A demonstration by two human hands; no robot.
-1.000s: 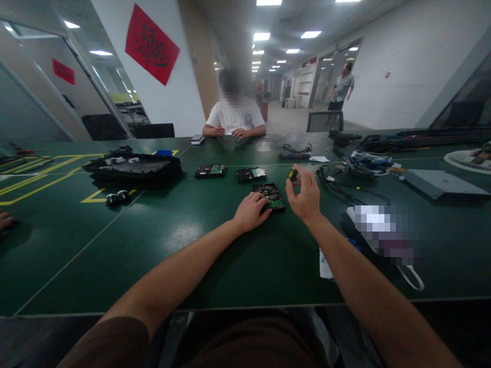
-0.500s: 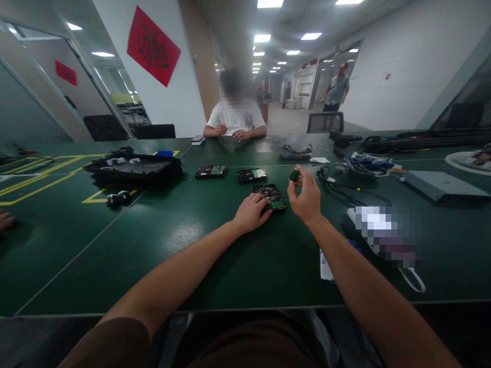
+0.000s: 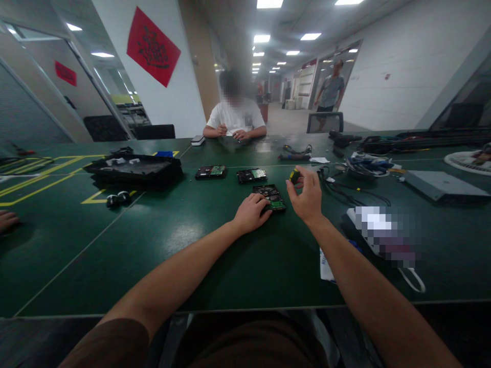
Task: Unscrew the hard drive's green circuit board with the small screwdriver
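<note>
A hard drive (image 3: 269,194) lies on the green table with its circuit board side up. My left hand (image 3: 251,212) presses on its near left edge, fingertips over the board and thumb at the near side, which partly hides it. Just right of the drive, my right hand (image 3: 307,194) is raised and pinches the black and yellow handle of a screwdriver (image 3: 295,176) between thumb and fingers. The screwdriver's tip cannot be made out. Two more hard drives lie beyond, one in the middle (image 3: 251,176) and one farther left (image 3: 210,171).
A black tray-like casing (image 3: 134,171) and a small black-and-silver part (image 3: 118,199) are on the left. Cables (image 3: 351,191), a grey metal box (image 3: 447,185) and a white strapped item (image 3: 364,230) lie right. A co-worker (image 3: 235,117) sits opposite; another person's hand (image 3: 7,220) shows far left.
My right hand has turned the screwdriver handle slightly, and its yellow side shows more. My left hand stays on the drive. The person in the background has walked left.
</note>
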